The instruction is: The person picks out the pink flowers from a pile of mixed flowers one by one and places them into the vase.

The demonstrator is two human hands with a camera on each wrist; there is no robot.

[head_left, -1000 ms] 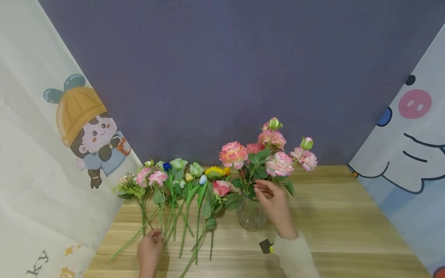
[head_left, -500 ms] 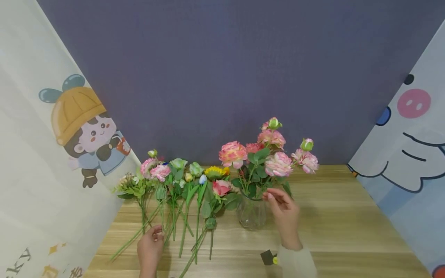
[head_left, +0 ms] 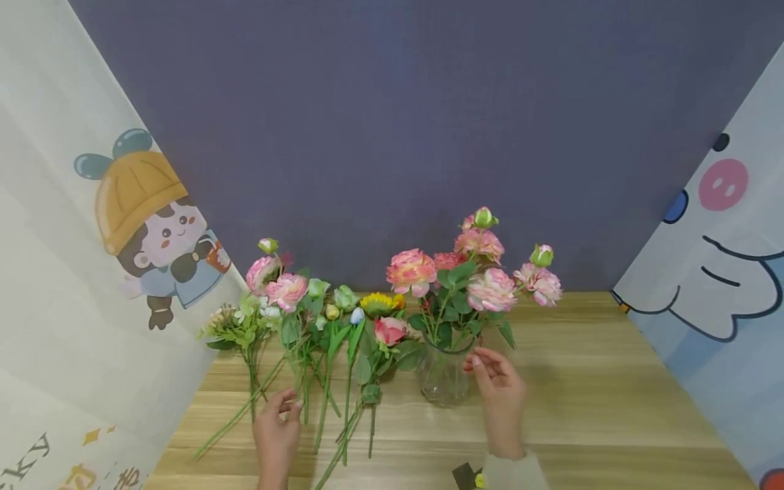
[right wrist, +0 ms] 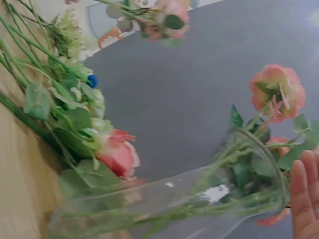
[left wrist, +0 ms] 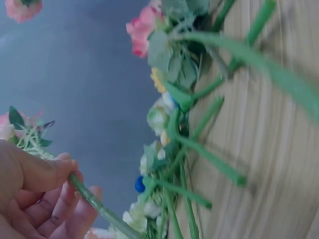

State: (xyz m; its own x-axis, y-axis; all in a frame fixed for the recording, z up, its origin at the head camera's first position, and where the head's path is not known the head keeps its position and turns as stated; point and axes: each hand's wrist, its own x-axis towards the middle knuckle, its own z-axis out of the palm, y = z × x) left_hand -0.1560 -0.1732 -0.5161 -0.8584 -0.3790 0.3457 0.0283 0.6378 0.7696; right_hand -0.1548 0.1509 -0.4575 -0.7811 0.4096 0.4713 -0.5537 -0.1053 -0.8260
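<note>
My left hand [head_left: 278, 432] pinches the green stem [left wrist: 102, 208] of a pink artificial peony [head_left: 286, 292] between thumb and finger. Its two pink blooms and a bud stand raised above the other flowers at the left. A clear glass vase [head_left: 442, 381] stands upright on the table, filled with pink peonies [head_left: 492, 290] and green leaves. Beside the vase's rim, on its right, my right hand [head_left: 503, 408] has loosely bent fingers with nothing in them. In the right wrist view its fingers [right wrist: 301, 194] lie straight near the glass rim.
A row of loose flowers lies left of the vase: a red-pink rose [head_left: 390, 331], a yellow sunflower [head_left: 376, 304], white and green blooms, and several crossing stems. A small black piece [head_left: 463, 476] lies at the table's [head_left: 588, 401] front. A dark wall stands behind.
The pink peony has been lifted from the row, with my left hand moving up and slightly right. My right hand has drawn back from the vase's mouth, to the right and down.
</note>
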